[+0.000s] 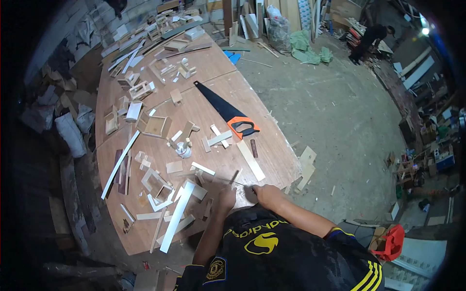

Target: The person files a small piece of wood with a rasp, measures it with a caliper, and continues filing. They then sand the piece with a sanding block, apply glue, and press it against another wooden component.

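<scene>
At the table's near edge, my left hand [227, 198] is closed around a small wood strip [236, 175] whose top sticks up past the fingers. My right hand [268, 196] is closed on a thin, long tool [241, 184], which points left across the strip; its exact kind is too small to tell. Beyond my hands lie a pale wood slat [251, 160], a short dark wood piece [254, 148] and a handsaw [225, 109] with an orange and black handle. Crossed wood pieces [219, 138] rest left of the saw handle.
The wooden table [276, 160] carries many wood offcuts, a small jar [183, 150], an open wooden box [154, 125] and a long white strip [177, 217]. Another person [371, 42] bends over at the far right. A red container [390, 242] stands at lower right.
</scene>
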### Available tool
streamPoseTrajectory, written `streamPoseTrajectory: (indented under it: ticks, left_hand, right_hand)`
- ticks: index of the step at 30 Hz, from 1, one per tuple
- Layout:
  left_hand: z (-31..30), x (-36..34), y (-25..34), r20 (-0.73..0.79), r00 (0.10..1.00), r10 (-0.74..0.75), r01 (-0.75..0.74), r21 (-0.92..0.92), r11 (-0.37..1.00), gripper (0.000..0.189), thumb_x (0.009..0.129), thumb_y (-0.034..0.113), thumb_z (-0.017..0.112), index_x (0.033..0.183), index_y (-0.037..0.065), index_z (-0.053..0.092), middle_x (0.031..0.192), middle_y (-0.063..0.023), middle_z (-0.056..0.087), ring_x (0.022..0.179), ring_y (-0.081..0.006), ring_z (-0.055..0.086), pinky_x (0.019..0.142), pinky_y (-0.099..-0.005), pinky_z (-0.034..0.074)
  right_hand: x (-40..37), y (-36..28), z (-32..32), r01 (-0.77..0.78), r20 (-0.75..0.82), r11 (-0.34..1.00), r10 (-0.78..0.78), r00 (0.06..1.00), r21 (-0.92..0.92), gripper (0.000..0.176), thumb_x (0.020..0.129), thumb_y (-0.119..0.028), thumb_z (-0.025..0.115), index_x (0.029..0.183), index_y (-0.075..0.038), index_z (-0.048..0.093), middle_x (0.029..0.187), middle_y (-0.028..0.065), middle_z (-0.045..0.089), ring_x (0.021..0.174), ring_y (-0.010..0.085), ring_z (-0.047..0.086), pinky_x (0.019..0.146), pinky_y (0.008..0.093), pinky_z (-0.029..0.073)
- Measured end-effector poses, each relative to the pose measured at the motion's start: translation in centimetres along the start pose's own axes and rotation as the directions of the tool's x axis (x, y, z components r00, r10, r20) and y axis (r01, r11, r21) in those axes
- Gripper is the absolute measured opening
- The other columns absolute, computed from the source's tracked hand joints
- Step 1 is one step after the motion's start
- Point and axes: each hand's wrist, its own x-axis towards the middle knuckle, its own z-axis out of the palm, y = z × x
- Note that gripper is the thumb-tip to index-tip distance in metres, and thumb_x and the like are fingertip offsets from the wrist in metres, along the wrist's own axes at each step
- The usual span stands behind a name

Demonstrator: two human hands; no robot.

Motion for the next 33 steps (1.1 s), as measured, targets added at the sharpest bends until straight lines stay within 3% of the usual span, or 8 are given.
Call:
streamPoseTrajectory:
  ticks: [5, 8, 12, 17, 24, 26, 30, 33]
  left_hand:
    - [1.3, 1.0, -0.7, -0.041, 0.999, -0.023, 0.023, 0.000, 1.000, 0.038, 0.094, 0.033, 0.046, 0.100, -0.004, 0.056, 0.099, -0.0310, 0.060, 0.096, -0.0468, 0.058, 0.083, -0.0538, 0.045]
    - [0.3, 0.6, 0.5, 0.041, 0.999, -0.025, 0.024, 0.034, 0.999, 0.040, 0.094, 0.034, 0.047, 0.099, -0.004, 0.058, 0.098, -0.0293, 0.062, 0.096, -0.0457, 0.059, 0.084, -0.0526, 0.045]
    - [0.6, 0.8, 0.1, -0.085, 0.996, 0.041, -0.039, 0.027, 0.999, 0.041, 0.093, 0.035, 0.049, 0.094, -0.004, 0.061, 0.094, -0.0271, 0.063, 0.091, -0.0434, 0.062, 0.080, -0.0510, 0.047]
    - [-1.6, -0.4, 3.0, -0.078, 0.991, 0.110, -0.107, 0.038, 0.994, 0.038, 0.091, 0.034, 0.051, 0.090, -0.001, 0.064, 0.087, -0.0243, 0.065, 0.083, -0.0423, 0.064, 0.075, -0.0492, 0.049]
    - [0.3, 0.8, 0.4, -0.086, 0.996, 0.001, 0.002, 0.039, 0.999, 0.036, 0.090, 0.033, 0.054, 0.086, 0.000, 0.067, 0.086, -0.0239, 0.066, 0.082, -0.0407, 0.065, 0.074, -0.0474, 0.050]
    - [0.3, 1.3, -0.2, -0.122, 0.991, 0.059, -0.050, 0.075, 0.996, 0.037, 0.090, 0.034, 0.053, 0.088, 0.000, 0.067, 0.085, -0.0239, 0.066, 0.081, -0.0404, 0.065, 0.073, -0.0471, 0.051]
    - [-1.9, 0.5, 3.5, -0.097, 0.991, 0.096, -0.094, 0.027, 0.995, 0.033, 0.090, 0.030, 0.054, 0.086, -0.002, 0.065, 0.083, -0.0252, 0.065, 0.080, -0.0405, 0.064, 0.074, -0.0481, 0.050]
    - [-1.5, 0.3, 3.4, -0.136, 0.990, 0.020, -0.038, -0.130, 0.991, 0.034, 0.089, 0.031, 0.055, 0.083, 0.000, 0.065, 0.081, -0.0249, 0.065, 0.078, -0.0398, 0.064, 0.071, -0.0474, 0.050]
  right_hand:
    - [0.8, -0.2, -0.1, -0.015, 0.060, 1.000, 0.016, 0.998, -0.027, 0.028, 0.087, -0.020, 0.044, 0.108, -0.010, 0.061, 0.082, 0.0221, 0.066, 0.075, 0.0382, 0.066, 0.065, 0.0487, 0.052]
    - [0.2, 0.3, -0.5, 0.012, 0.029, 0.998, -0.010, 1.000, -0.069, 0.028, 0.088, -0.021, 0.045, 0.107, -0.010, 0.062, 0.079, 0.0207, 0.066, 0.072, 0.0373, 0.066, 0.062, 0.0484, 0.052]
    - [0.4, 0.6, -0.2, 0.074, -0.036, 0.993, -0.077, 0.996, -0.092, 0.028, 0.088, -0.023, 0.046, 0.108, -0.012, 0.062, 0.073, 0.0195, 0.065, 0.066, 0.0367, 0.065, 0.058, 0.0480, 0.052]
    - [2.3, 0.2, 0.9, -0.010, -0.061, 0.996, 0.004, 0.998, -0.090, 0.027, 0.089, -0.023, 0.045, 0.103, -0.010, 0.063, 0.076, 0.0212, 0.066, 0.069, 0.0379, 0.065, 0.061, 0.0483, 0.052]
    - [2.0, -0.1, -1.0, 0.035, 0.038, 0.995, -0.031, 0.999, -0.093, 0.027, 0.089, -0.023, 0.045, 0.102, -0.008, 0.063, 0.077, 0.0212, 0.066, 0.070, 0.0381, 0.065, 0.062, 0.0485, 0.051]
    - [1.5, 0.0, -1.2, 0.061, -0.017, 0.993, -0.063, 0.998, -0.103, 0.026, 0.089, -0.024, 0.045, 0.101, -0.008, 0.063, 0.075, 0.0209, 0.065, 0.069, 0.0381, 0.065, 0.061, 0.0493, 0.051]
    - [3.2, 0.1, 0.0, 0.007, -0.122, 0.992, -0.022, 0.992, -0.125, 0.024, 0.089, -0.024, 0.047, 0.100, -0.010, 0.063, 0.075, 0.0211, 0.065, 0.068, 0.0381, 0.065, 0.060, 0.0496, 0.051]
    - [4.3, 0.3, -0.2, 0.056, -0.119, 0.990, -0.071, 0.990, -0.129, 0.024, 0.088, -0.024, 0.048, 0.097, -0.010, 0.065, 0.073, 0.0216, 0.065, 0.068, 0.0385, 0.065, 0.060, 0.0488, 0.051]
